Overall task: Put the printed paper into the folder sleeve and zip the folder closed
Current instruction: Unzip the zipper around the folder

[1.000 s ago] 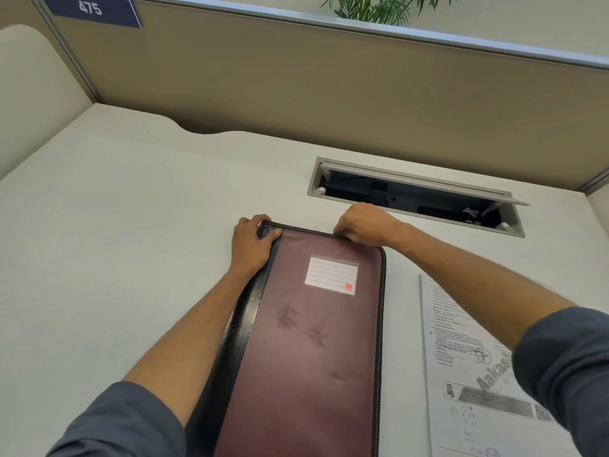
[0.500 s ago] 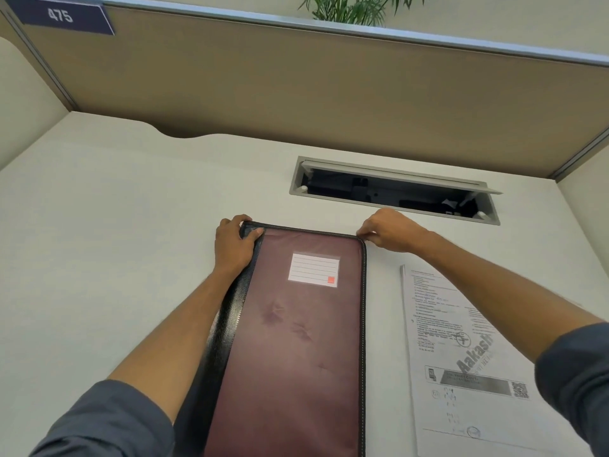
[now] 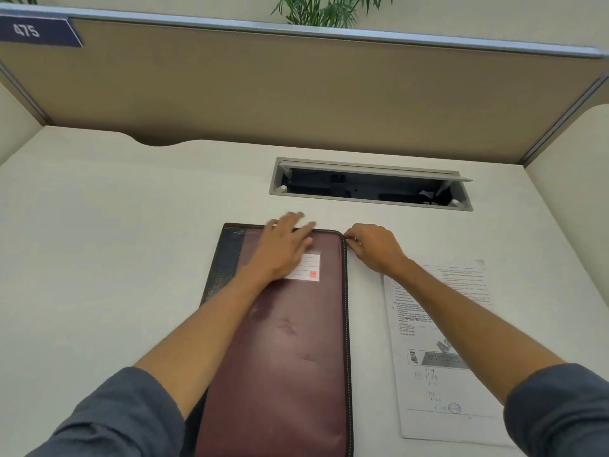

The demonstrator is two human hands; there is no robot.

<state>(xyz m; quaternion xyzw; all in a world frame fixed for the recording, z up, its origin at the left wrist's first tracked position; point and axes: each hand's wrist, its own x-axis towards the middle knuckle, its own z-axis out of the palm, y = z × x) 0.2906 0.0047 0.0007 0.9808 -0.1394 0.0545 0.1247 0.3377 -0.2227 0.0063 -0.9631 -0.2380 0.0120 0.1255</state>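
A maroon zip folder with a black spine and a white label lies flat on the desk before me. My left hand rests flat on its top end, fingers spread and blurred, partly covering the label. My right hand is at the folder's top right corner, fingers pinched on the zipper pull there. The printed paper lies on the desk to the right of the folder, outside it, partly under my right forearm.
An open cable tray is set into the white desk just beyond the folder. A tan partition wall closes the back, with a "475" label at its top left.
My left hand left the folder's top left corner and moved right onto its cover. My right hand slid along the top edge to the top right corner.
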